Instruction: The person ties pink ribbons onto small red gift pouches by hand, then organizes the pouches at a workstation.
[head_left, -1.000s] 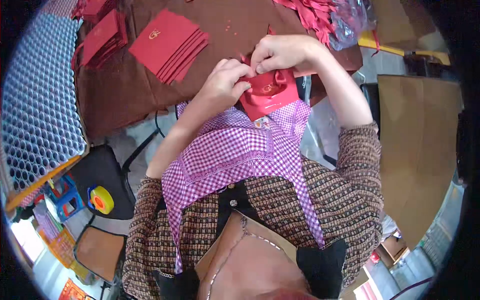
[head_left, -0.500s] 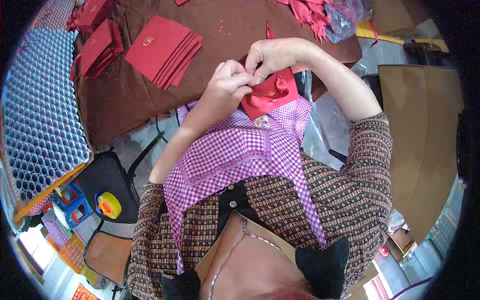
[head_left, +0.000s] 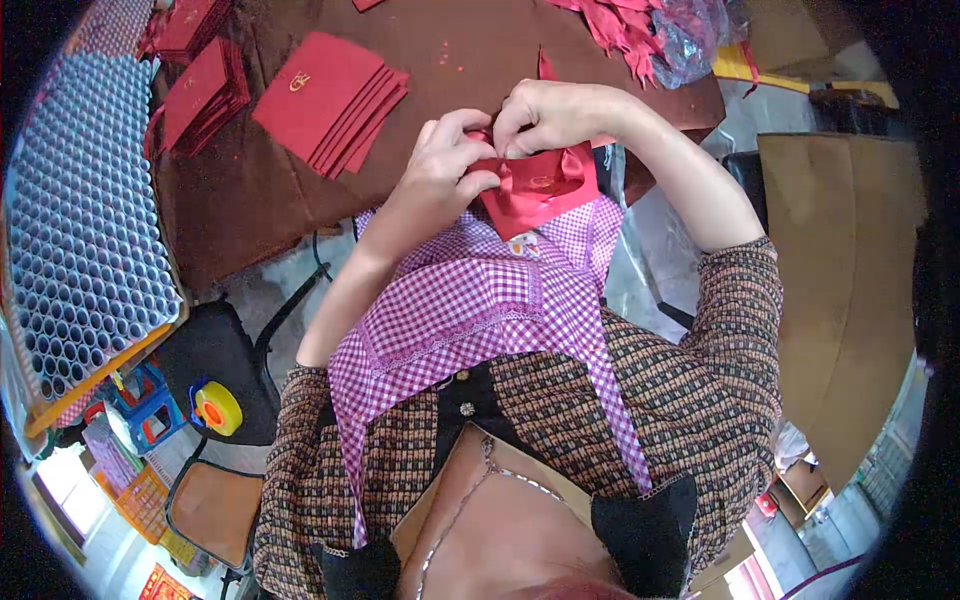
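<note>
A small red paper bag with a gold mark rests against my checked apron at the table's front edge. My left hand pinches its left upper edge between thumb and fingers. At its top edge is my right hand, fingertips closed together; whatever they grip is hidden. A strip of red ribbon sticks up behind the right hand.
On the brown-covered table, a fanned stack of red bags lies left of my hands. More red bags stand farther left. Red ribbons and clear plastic are at back right. Yellow tape sits on a black chair.
My left fingers have spread a little away from the right ones. The bag's upper edge has opened wider, and its gold mark shows more clearly.
</note>
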